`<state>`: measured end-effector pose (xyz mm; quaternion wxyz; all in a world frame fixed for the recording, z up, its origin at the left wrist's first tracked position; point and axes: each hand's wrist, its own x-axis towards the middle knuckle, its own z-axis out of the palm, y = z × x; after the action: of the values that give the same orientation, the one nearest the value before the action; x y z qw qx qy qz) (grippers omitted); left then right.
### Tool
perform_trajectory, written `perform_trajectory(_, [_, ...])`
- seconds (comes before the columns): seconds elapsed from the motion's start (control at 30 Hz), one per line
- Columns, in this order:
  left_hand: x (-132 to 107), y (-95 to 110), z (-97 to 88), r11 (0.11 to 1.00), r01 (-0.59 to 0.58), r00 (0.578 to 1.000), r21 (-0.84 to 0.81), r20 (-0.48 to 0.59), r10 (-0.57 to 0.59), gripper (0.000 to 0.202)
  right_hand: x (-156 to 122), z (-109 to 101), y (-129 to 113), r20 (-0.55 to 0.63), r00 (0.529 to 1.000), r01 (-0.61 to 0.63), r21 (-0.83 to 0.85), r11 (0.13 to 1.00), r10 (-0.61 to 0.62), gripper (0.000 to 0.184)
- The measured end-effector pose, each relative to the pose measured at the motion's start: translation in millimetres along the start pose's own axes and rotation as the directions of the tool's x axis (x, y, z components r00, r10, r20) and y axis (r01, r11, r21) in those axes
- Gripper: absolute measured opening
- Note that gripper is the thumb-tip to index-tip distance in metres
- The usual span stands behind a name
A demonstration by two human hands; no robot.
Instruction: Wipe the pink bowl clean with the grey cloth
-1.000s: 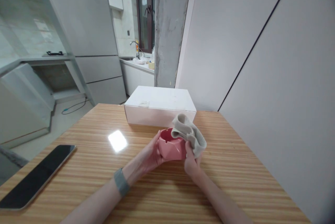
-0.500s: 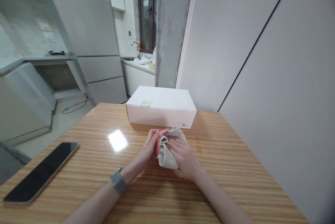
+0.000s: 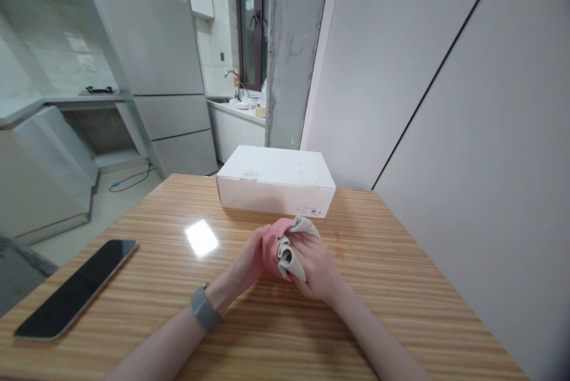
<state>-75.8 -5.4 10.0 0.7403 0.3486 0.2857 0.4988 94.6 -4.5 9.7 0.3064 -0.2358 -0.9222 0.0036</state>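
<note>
Gripping pink ashtray (image 3: 272, 248) in left hand (image 3: 247, 262), clutching grey cloth (image 3: 293, 264) against it with right hand (image 3: 318, 268). Looks mid-wipe; not yet set down. Can't tell portion cleaned.

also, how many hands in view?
2: the left hand holds the pink container; the right hand holds the grey cloth against it. Some fingers are hidden.

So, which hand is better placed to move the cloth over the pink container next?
Probably the right hand: it holds the grey cloth against the pink container. The left hand cups the container's other side, so seems better suited to steadying it.
</note>
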Motion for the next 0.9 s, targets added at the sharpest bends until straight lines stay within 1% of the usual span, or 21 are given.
perform_trajectory(0.03, [1,2,-3.1,0.997,0.065,0.998,-0.030,0.025,-0.064,0.052,-2,0,-1,0.027,0.999,0.041,0.011,0.999,-0.041,0.044])
perform_trajectory(0.1, [3,6,-8.9,0.986,0.161,0.987,-0.032,0.031,-0.160,0.055,-4,3,-5,0.043,0.992,0.120,0.036,0.992,-0.121,0.049])
perform_trajectory(0.2, [4,12,-13.5,0.969,0.222,0.974,0.106,0.028,-0.226,0.046,-6,12,-8,0.002,0.977,0.215,0.040,0.976,-0.215,0.049])
perform_trajectory(0.27, [4,16,-13.1,0.945,0.233,0.964,0.231,0.077,-0.256,0.045,-6,18,-6,-0.029,0.959,0.280,-0.008,0.960,-0.280,0.049])
perform_trajectory(0.3, [4,18,-12.3,0.929,0.219,0.961,0.298,0.100,-0.259,0.047,-6,21,-4,-0.040,0.950,0.308,-0.040,0.950,-0.310,0.049])
perform_trajectory(0.37, [4,21,-10.6,0.891,0.155,0.969,0.427,0.111,-0.222,0.050,-6,23,1,-0.051,0.934,0.348,-0.092,0.933,-0.353,0.049])
perform_trajectory(0.43, [5,21,-10.0,0.845,0.087,0.982,0.528,0.096,-0.161,0.049,-6,22,5,-0.061,0.935,0.343,-0.108,0.933,-0.351,0.047])
perform_trajectory(0.53, [6,18,-10.0,0.780,-0.025,0.995,0.625,0.092,-0.041,0.050,-3,15,6,-0.097,0.953,0.279,-0.093,0.956,-0.287,0.039])
perform_trajectory(0.6, [5,16,-9.0,0.713,-0.107,0.994,0.693,0.103,0.049,0.050,-2,10,5,-0.120,0.963,0.232,-0.081,0.969,-0.241,0.035])
perform_trajectory(0.67, [2,16,-6.6,0.655,-0.154,0.988,0.740,0.116,0.101,0.051,-1,6,4,-0.136,0.968,0.203,-0.079,0.976,-0.212,0.033])
perform_trajectory(0.7, [1,16,-5.3,0.643,-0.165,0.986,0.748,0.124,0.109,0.051,-1,4,4,-0.144,0.969,0.193,-0.077,0.978,-0.203,0.033])
perform_trajectory(0.77, [-2,16,-3.5,0.662,-0.179,0.984,0.728,0.140,0.111,0.052,-3,3,5,-0.146,0.973,0.167,-0.073,0.983,-0.176,0.033])
perform_trajectory(0.83, [-5,14,-3.5,0.717,-0.186,0.982,0.672,0.155,0.109,0.050,-5,2,6,-0.147,0.976,0.148,-0.077,0.986,-0.158,0.033])
perform_trajectory(0.9, [-7,12,-4.8,0.780,-0.177,0.982,0.600,0.166,0.094,0.048,-7,1,7,-0.177,0.974,0.128,-0.090,0.988,-0.142,0.032])
